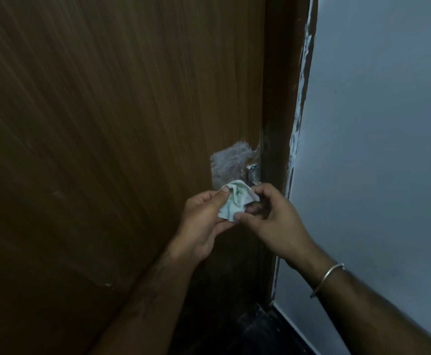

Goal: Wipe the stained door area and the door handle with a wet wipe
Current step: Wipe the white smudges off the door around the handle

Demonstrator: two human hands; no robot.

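Observation:
A brown wooden door [106, 124] fills the left of the view. A whitish smeared stain [231, 160] sits near its right edge, just left of the metal door handle [252, 172]. A crumpled pale wet wipe [236, 201] hangs in front of the door, just below the stain. My left hand [204, 224] pinches its left side with the thumb on top. My right hand [273, 221] pinches its right and lower edge with thumb and fingers. The lower part of the handle is hidden behind the wipe and my fingers.
The dark door frame [278, 124] runs down beside the handle, its edge flecked with white paint. A pale blue-grey wall [375, 149] stands to the right. A dark floor [255, 334] shows at the bottom. A metal bangle [327, 278] circles my right wrist.

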